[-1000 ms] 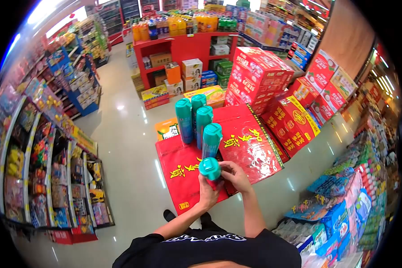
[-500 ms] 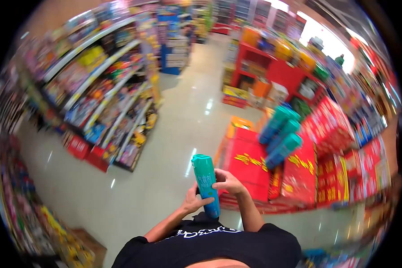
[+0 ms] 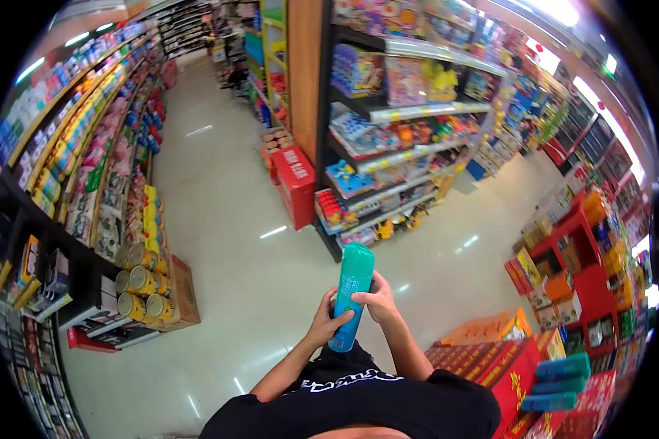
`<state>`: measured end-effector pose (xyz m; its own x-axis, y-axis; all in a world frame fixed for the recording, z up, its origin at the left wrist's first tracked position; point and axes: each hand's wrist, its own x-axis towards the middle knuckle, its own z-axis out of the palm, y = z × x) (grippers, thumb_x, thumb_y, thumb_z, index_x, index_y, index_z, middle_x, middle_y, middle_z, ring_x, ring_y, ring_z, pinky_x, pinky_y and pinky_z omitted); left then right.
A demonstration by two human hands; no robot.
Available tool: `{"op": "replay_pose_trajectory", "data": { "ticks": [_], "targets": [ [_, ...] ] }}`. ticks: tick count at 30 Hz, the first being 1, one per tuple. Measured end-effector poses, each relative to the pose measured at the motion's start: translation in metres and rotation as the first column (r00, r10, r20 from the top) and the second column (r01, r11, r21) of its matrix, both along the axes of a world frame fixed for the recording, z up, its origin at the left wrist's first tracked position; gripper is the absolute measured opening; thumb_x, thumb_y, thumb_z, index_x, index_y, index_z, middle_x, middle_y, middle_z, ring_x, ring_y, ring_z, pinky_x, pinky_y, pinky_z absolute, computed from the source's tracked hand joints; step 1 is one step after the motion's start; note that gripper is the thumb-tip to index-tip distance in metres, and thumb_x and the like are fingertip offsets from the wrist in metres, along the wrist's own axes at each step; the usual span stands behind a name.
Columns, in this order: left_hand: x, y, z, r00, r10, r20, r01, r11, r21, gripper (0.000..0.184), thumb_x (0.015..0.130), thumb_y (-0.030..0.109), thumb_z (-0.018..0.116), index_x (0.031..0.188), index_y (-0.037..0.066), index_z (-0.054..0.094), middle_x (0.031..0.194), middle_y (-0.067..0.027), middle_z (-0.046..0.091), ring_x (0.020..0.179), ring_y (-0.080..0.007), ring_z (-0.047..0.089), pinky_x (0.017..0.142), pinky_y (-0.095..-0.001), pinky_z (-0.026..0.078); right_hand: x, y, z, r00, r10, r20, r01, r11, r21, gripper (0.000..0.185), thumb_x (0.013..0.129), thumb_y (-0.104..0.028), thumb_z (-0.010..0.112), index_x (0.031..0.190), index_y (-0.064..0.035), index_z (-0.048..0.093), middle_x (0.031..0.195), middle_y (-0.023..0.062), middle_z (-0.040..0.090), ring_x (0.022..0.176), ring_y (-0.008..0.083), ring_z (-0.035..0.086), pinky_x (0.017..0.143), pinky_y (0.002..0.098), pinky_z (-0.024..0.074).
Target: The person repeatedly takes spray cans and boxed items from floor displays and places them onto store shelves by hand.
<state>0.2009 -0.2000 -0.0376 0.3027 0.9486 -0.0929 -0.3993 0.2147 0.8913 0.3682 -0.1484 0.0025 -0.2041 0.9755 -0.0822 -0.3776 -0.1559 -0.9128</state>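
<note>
A teal and blue spray can (image 3: 354,285) is held nearly upright in front of my chest, its capped end pointing away from me. My left hand (image 3: 325,322) wraps round its lower left side, thumb across the front. On the right side my right hand (image 3: 377,298) grips it with the thumb on the printed label. Several similar teal cans (image 3: 561,382) stand on red boxes (image 3: 516,366) at the lower right, apart from my hands.
Ahead stands a shelf unit (image 3: 410,113) of packaged goods, with a red box (image 3: 294,183) beside its end. Long shelves (image 3: 88,146) line the left, with yellow-lidded tins (image 3: 145,284) in a carton (image 3: 184,293). A red display counter (image 3: 589,274) is at the right.
The view has swung left, so the red boxes and standing cans have moved to the lower right. The held can has been raised from over the boxes and now shows its side, still in both hands.
</note>
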Motion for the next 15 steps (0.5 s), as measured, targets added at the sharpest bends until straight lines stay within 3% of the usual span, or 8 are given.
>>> {"op": "replay_pose_trajectory", "data": {
  "ticks": [4, 7, 8, 12, 13, 15],
  "targets": [
    [-0.057, 0.072, -0.014, 0.983, 0.114, -0.142, -0.124, 0.99, -0.067, 0.072, 0.083, 0.025, 0.082, 0.133, 0.002, 0.037, 0.119, -0.0147, 0.057, 0.109, -0.0198, 0.057, 0.092, -0.0351, 0.051, -0.066, 0.081, -0.017, 0.999, -0.037, 0.004, 0.037, 0.999, 0.004, 0.073, 0.063, -0.006, 0.087, 0.125, 0.0005, 0.05, 0.11, 0.0102, 0.062, 0.099, 0.021, 0.063, 0.089, 0.0364, 0.0523],
    [-0.103, 0.137, -0.012, 0.918, 0.119, -0.378, -0.119, 0.993, 0.023, 0.078, 0.077, 0.028, 0.087, 0.131, 0.0, 0.037, 0.118, -0.0156, 0.056, 0.109, -0.02, 0.057, 0.09, -0.0353, 0.051, -0.118, 0.153, -0.032, 1.0, -0.026, 0.006, 0.026, 0.999, 0.031, 0.071, 0.062, -0.006, 0.088, 0.122, 0.0003, 0.05, 0.109, 0.0111, 0.062, 0.098, 0.0212, 0.064, 0.089, 0.0371, 0.0525],
    [-0.115, 0.161, -0.015, 0.92, 0.17, -0.353, -0.174, 0.985, 0.02, 0.084, 0.071, 0.029, 0.09, 0.129, 0.0, 0.037, 0.115, -0.0156, 0.056, 0.106, -0.0206, 0.058, 0.089, -0.0357, 0.052, -0.137, 0.177, -0.033, 1.0, -0.03, 0.01, 0.029, 0.999, 0.034, 0.068, 0.063, -0.007, 0.088, 0.119, 0.0002, 0.05, 0.107, 0.012, 0.062, 0.098, 0.0213, 0.063, 0.088, 0.0371, 0.0527],
    [-0.183, 0.248, -0.022, 0.783, 0.364, -0.504, -0.378, 0.922, 0.077, 0.078, 0.069, 0.028, 0.091, 0.122, 0.0, 0.041, 0.105, -0.0132, 0.057, 0.098, -0.0199, 0.06, 0.083, -0.0355, 0.053, -0.212, 0.287, -0.037, 0.982, 0.151, 0.116, -0.151, 0.989, -0.009, 0.076, 0.065, 0.001, 0.081, 0.132, 0.0001, 0.047, 0.115, 0.0106, 0.061, 0.108, 0.0236, 0.061, 0.095, 0.0377, 0.0502],
    [-0.205, 0.266, -0.012, 0.786, 0.356, -0.505, -0.387, 0.921, 0.048, 0.076, 0.069, 0.027, 0.092, 0.121, 0.0, 0.042, 0.104, -0.0129, 0.057, 0.097, -0.0195, 0.06, 0.082, -0.0356, 0.053, -0.232, 0.308, -0.012, 0.974, 0.222, 0.054, -0.222, 0.975, -0.003, 0.074, 0.067, 0.001, 0.081, 0.133, -0.0004, 0.047, 0.117, 0.0106, 0.061, 0.109, 0.0234, 0.061, 0.096, 0.0379, 0.0498],
    [-0.248, 0.304, 0.011, 0.797, 0.355, -0.488, -0.4, 0.916, 0.011, 0.074, 0.069, 0.026, 0.092, 0.118, 0.001, 0.044, 0.103, -0.0123, 0.058, 0.096, -0.0186, 0.059, 0.08, -0.0358, 0.053, -0.272, 0.355, -0.01, 0.952, 0.289, 0.101, -0.295, 0.955, 0.044, 0.063, 0.07, -0.009, 0.086, 0.121, 0.0006, 0.05, 0.109, 0.0128, 0.062, 0.101, 0.0216, 0.063, 0.089, 0.0371, 0.0519]
  ]
}}
